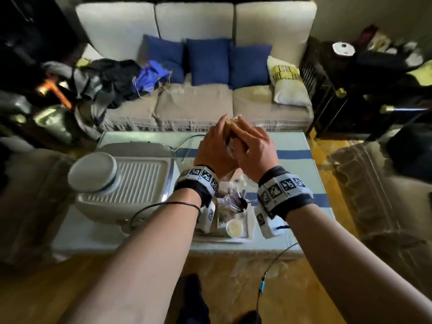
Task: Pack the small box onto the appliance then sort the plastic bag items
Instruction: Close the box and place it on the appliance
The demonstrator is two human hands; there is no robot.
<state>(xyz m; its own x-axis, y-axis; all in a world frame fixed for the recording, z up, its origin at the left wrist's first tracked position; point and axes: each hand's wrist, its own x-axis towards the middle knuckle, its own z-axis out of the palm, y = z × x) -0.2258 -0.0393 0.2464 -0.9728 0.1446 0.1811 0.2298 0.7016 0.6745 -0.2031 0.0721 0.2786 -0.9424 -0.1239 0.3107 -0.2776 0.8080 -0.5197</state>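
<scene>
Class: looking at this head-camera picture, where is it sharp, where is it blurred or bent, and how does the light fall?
Head view: both hands, left hand and right hand, and the appliance are fairly sharp; the sofa bows from wide-angle distortion; the corners smear and darken; the table is brightly lit.

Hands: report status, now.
Left hand and right hand both closed on a plastic-wrapped item above the table. Appliance left. Nothing blocking.

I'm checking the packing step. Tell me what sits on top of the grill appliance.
A round, pale lidded container rests on the ribbed top of the grill appliance, at its left end. What the container holds, and the ribs beneath it, are covered. No small box shows there.
</scene>
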